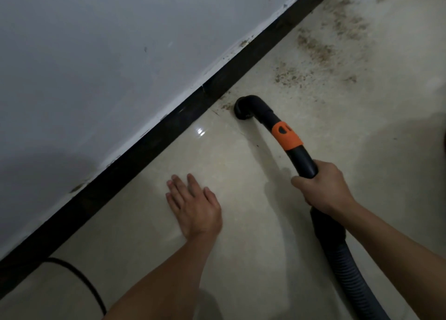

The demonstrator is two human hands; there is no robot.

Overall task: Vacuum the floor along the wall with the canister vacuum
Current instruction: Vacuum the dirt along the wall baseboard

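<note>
My right hand [322,187] grips the curved black handle of the vacuum hose [305,161], just below its orange collar [287,135]. The black nozzle end [243,108] sits on the cream tiled floor [241,199], close to the black skirting board [149,141] under the grey-white wall [96,54]. Brown dirt and crumbs [313,49] lie scattered on the floor beyond the nozzle, along the skirting. My left hand [194,205] rests flat on the floor with straight fingers, between the skirting and the hose. The canister itself is out of view.
The ribbed black hose [347,266] trails back under my right forearm to the lower right. A thin black cable [82,281] curves across the floor at the lower left, near the skirting.
</note>
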